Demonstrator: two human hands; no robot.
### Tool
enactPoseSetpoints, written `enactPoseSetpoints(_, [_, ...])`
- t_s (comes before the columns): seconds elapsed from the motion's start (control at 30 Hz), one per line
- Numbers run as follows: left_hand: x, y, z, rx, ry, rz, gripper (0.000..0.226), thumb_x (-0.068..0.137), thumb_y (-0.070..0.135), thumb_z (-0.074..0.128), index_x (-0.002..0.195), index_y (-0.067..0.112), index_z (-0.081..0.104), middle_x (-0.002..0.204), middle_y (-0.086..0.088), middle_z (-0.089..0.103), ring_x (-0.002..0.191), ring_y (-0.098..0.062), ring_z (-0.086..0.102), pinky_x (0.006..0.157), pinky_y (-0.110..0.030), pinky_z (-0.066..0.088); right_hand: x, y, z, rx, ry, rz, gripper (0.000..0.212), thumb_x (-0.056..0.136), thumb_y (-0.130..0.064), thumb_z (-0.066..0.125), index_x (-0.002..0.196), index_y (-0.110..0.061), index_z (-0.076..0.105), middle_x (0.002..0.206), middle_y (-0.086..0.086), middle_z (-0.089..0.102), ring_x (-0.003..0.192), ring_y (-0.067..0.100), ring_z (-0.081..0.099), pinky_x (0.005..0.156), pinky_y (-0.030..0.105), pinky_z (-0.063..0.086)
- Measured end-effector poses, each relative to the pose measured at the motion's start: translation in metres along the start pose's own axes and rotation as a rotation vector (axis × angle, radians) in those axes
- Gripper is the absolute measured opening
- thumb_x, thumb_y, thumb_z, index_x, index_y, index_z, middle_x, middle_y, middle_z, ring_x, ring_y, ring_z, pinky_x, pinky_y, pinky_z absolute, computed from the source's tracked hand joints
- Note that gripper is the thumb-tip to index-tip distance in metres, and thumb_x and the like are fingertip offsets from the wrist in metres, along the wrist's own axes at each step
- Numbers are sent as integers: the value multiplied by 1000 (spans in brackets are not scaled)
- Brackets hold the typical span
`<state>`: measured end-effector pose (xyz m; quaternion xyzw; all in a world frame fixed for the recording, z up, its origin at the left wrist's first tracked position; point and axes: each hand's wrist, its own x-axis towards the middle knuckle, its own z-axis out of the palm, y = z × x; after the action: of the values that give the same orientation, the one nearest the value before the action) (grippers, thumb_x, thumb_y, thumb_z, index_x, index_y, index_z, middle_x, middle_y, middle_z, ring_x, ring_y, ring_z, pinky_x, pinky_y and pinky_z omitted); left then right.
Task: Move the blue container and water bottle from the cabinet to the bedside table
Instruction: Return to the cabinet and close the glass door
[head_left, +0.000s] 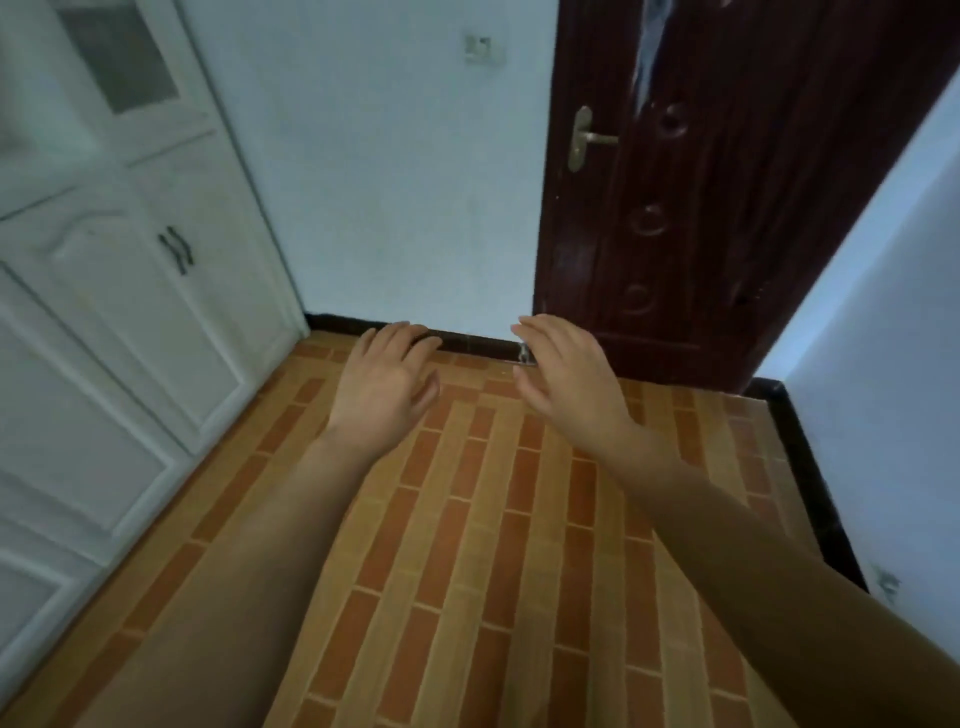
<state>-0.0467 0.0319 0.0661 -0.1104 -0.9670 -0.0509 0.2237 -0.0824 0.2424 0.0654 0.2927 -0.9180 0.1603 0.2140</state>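
Both bare forearms reach forward over the floor (467, 519), which is laid in a brick-like pattern of orange and tan strips. The left hand (382, 387) is held palm down with its fingers loosely spread and slightly curled, gripping nothing. The right hand (566, 379) is turned a little more on edge, its fingers stretched out and close together, the thumb apart below them, and it too holds nothing. The two hands are near each other but not touching, both hovering in the air above the far edge of the floor, where a dark skirting board (467, 340) runs along the foot of a pale wall (389, 182). A white cabinet (130, 312) stands along the left edge of the floor; its doors are shut, with a pair of dark handles (176, 250) side by side at the meeting of two upper doors and a frosted pane higher up. The blue container and the water bottle cannot be seen anywhere, nor the bedside table. To the right of the pale wall stands a dark red-brown door (727, 182) with a brass lever handle (587, 137). A small metal fitting (525, 356) sits at the base of the wall just behind the right hand. A light switch (484, 49) is mounted high on the wall.
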Motion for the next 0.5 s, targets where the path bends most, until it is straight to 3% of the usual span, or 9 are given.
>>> enactPoseSetpoints(0.2, [-46,-41,-20,140,12,-327,38,83,26,62,118,11,56,119,-13,60,116,-32,52,98,-47,39,50,-28,30,128,-108,-242,47,88,-34,36,126,-9,48,130,10,55,122,27,47,103,43,35])
enactPoseSetpoints(0.5, [-144,-60,-73,322,10,-757,37,85,29,60,117,12,56,122,-12,59,118,-32,50,100,-47,38,75,-109,68,281,-214,-569,44,92,-27,47,132,-10,42,138,9,47,131,24,37,110,41,25])
